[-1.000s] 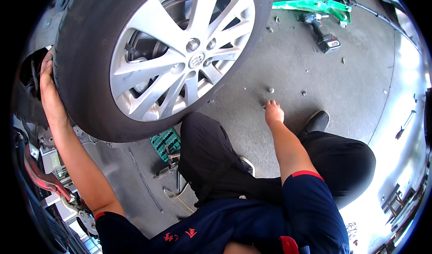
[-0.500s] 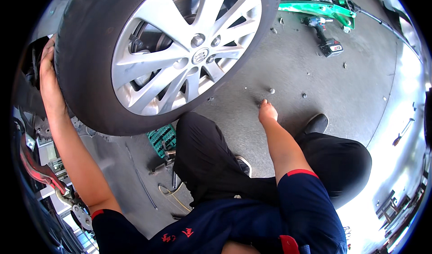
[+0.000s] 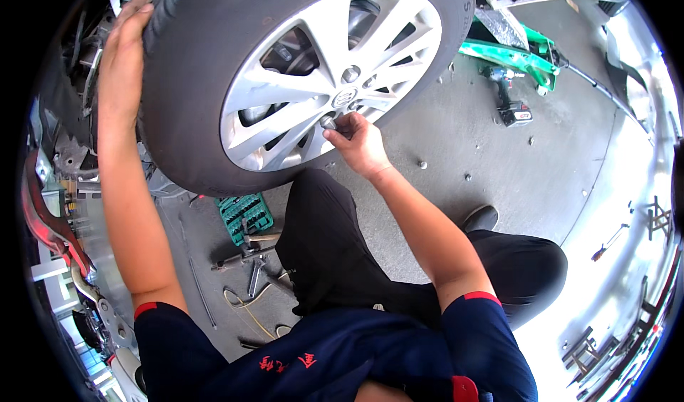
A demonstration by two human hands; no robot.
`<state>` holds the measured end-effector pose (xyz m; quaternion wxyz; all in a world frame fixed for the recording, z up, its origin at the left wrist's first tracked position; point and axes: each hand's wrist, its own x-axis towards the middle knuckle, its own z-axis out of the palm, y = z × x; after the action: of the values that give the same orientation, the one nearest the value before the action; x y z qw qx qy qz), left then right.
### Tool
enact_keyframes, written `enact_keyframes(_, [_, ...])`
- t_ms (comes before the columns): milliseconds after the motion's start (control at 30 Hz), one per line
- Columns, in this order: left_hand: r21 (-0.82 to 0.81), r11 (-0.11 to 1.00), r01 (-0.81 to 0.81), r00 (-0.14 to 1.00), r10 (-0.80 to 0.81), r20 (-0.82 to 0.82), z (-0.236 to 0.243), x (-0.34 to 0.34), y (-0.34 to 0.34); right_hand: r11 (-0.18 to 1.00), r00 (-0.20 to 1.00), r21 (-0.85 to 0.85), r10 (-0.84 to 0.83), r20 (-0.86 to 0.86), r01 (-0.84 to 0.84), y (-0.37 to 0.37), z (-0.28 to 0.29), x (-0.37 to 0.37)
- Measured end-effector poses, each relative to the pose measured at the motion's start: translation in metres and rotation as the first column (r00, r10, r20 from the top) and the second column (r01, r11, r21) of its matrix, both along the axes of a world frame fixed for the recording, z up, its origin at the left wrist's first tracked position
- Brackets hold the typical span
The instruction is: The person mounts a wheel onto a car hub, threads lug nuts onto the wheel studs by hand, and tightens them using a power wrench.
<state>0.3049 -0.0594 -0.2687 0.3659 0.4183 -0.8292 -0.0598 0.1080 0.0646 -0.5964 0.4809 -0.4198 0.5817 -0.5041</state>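
A large wheel, with a black tyre [image 3: 187, 74] and a silver alloy rim [image 3: 274, 88], fills the upper middle. My left hand [image 3: 122, 63] lies along the tyre's left side, fingers stretched over the tread. At the lower left of the wheel hub, my right hand [image 3: 362, 149] pinches a lug nut [image 3: 328, 122] between thumb and fingers. The nut is at a bolt hole; how far it sits in cannot be made out. Other lug nuts, one of them [image 3: 350, 73] above the centre cap [image 3: 345, 98], are seated in the rim.
A cordless impact wrench [image 3: 508, 104] lies on the floor right of the wheel, near a green floor jack [image 3: 520, 60]. Loose nuts [image 3: 422, 165] are scattered there. A teal socket case [image 3: 241, 215], a hammer [image 3: 265, 237] and other tools lie beside my left knee.
My right hand has moved from near the floor up and left to the wheel hub, and a lug nut now shows in it. My left hand stays on the tyre.
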Motion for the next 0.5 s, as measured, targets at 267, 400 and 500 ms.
enact_keyframes(267, [-0.028, 1.000, 0.008, 1.000, -0.007, 0.028, 0.001, 0.009, -0.016, 0.978, 0.978, -0.014, -0.207, 0.020, 0.208, -0.027, -0.031, 0.033])
enact_keyframes(400, [-0.054, 0.998, -0.010, 0.999, 0.013, 0.044, 0.001, 0.018, -0.012, 0.978, 0.902, 0.113, -0.206, 0.380, 0.176, -0.018, -0.016, 0.047])
enact_keyframes(500, [-0.080, 0.997, 0.007, 0.997, -0.001, 0.080, 0.003, 0.015, -0.013, 0.976, 0.844, 0.185, -0.193, 0.500, 0.113, -0.022, -0.016, 0.045])
